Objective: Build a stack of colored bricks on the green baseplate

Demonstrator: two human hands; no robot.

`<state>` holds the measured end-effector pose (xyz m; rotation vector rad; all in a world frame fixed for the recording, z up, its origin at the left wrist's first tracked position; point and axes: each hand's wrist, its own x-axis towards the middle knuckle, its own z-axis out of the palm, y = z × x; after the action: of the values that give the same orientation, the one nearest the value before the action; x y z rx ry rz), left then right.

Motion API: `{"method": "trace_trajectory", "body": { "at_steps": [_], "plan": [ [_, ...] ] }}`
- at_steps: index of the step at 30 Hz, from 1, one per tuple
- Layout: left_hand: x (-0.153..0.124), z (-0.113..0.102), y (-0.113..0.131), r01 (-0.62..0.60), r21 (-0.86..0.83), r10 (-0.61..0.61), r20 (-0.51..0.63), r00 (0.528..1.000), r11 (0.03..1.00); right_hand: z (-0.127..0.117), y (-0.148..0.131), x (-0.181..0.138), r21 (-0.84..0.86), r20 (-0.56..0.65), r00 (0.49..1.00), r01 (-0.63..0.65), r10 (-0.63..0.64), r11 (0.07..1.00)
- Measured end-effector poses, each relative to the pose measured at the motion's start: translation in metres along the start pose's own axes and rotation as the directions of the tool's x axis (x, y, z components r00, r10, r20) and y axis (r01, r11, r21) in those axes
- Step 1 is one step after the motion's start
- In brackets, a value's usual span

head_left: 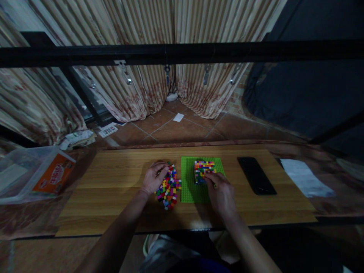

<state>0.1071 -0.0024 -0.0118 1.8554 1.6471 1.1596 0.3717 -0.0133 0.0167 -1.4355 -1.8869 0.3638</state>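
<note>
On the wooden table, a green studded baseplate point(189, 189) carries a block of small multicoloured building bricks point(200, 170). My right hand point(223, 193) reaches over the plate's right side, thumb and forefinger pinched at the block's near right part. Those fingertips seem to press a small brick there, largely hidden by them. To the left of the plate spreads a loose pile of mixed coloured bricks point(170, 191). At this pile's upper left edge rests my left hand point(154, 178), fingers curled and thumb near the forefinger; whatever lies between them is too small to make out.
A black phone point(256, 175) lies on the table point(113, 189) at the right. Beyond the table's right end is a white sheet point(305, 178). A clear plastic box point(25, 163) with an orange label stands at the left. A dark horizontal bar point(182, 54) crosses before striped curtains.
</note>
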Motion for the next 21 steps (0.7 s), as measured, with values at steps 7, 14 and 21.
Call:
{"method": "trace_trajectory", "body": {
  "at_steps": [7, 14, 21],
  "plan": [
    [-0.0008, 0.0001, 0.0007, -0.001, 0.014, 0.001, -0.007, 1.0, 1.0, 0.002, 0.0022, 0.0026, 0.059, -0.007, 0.998, -0.054, 0.054, 0.997],
    [-0.0009, 0.0013, -0.0022, 0.0, 0.014, 0.0, 0.004, 1.0, 1.0, 0.0018, 0.0059, 0.0037, 0.109, 0.003, 0.998, -0.056, 0.056, 0.992],
    [-0.0004, 0.0012, -0.0024, -0.014, 0.025, 0.014, 0.0, 1.0, 1.0, 0.0012, 0.007, 0.0058, 0.159, 0.028, 0.998, -0.051, 0.047, 0.986]
  ]
}}
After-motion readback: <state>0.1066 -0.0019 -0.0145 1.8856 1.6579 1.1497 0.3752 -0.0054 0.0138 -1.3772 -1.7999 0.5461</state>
